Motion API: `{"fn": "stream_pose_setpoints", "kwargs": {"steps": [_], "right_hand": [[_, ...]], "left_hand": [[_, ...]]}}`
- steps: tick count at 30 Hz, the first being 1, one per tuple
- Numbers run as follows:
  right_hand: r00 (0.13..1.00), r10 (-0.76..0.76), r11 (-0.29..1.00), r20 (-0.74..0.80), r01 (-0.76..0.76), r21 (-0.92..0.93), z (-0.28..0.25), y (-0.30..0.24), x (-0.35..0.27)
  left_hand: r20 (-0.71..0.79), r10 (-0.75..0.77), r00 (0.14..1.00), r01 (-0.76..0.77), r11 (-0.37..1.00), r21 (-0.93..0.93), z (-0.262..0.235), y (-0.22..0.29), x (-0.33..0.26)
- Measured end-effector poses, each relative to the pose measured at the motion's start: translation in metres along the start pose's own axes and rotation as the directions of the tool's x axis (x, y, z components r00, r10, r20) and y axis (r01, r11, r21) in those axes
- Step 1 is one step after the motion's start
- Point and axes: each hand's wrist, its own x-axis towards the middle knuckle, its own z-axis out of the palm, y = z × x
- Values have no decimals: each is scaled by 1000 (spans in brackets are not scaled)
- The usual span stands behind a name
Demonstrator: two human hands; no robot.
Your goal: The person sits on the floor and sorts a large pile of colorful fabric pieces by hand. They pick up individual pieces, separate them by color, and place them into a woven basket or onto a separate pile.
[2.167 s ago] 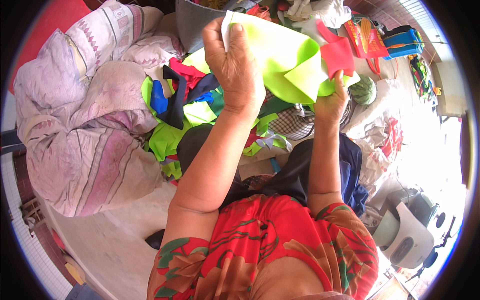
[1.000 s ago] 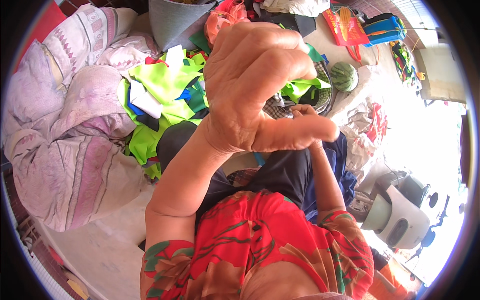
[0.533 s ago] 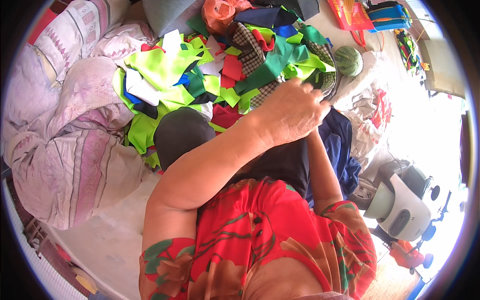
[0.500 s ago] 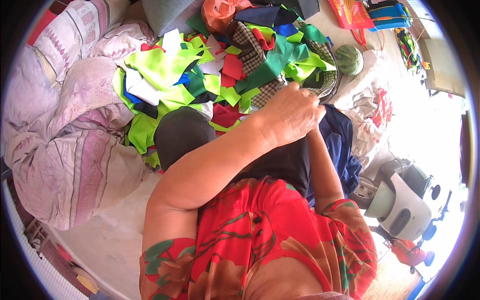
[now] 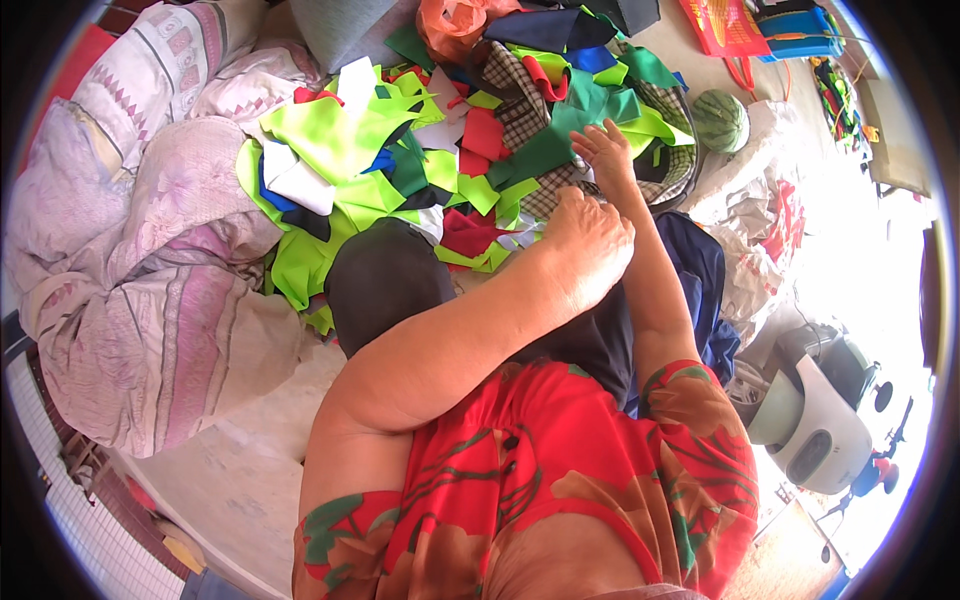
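Observation:
My left hand [image 5: 588, 245] is curled closed above my dark trousers. What it holds, if anything, is hidden from view. Just beyond it, my right hand [image 5: 606, 158] has its fingers apart over a checked cloth-lined container [image 5: 684, 150]. Its fingertips are close to a dark green fabric scrap [image 5: 545, 155]; whether they touch, I cannot tell. Bright yellow-green pieces [image 5: 650, 125] lie in the container too. To the left spreads a heap of scraps, with a large yellow-green piece [image 5: 325, 135], a white piece [image 5: 297, 180] and a red piece [image 5: 482, 135].
A striped watermelon [image 5: 720, 120] sits right of the container, beside a crumpled white sack [image 5: 745, 200]. Bunched pale patterned bedding [image 5: 170, 300] fills the left side. An orange plastic bag [image 5: 455, 25] lies at the back. A white-and-grey machine [image 5: 825, 430] stands at the right.
My right hand has moved away from the left, forward over the container, and its fingers have spread. My left hand stays closed, slightly lower. The whole view has shifted a little.

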Motion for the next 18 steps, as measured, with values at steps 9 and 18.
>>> {"fn": "stream_pose_setpoints", "kwargs": {"steps": [9, 18], "right_hand": [[998, -11, 978, -63, 24, 207, 6, 20, 21], [990, -123, 978, 73, 109, 176, -21, -3, 25]], "left_hand": [[-7, -12, 1000, 11, 999, -31, 3, -2, -1], [-18, -25, 1000, 24, 998, -65, -1, -6, -1]]}}
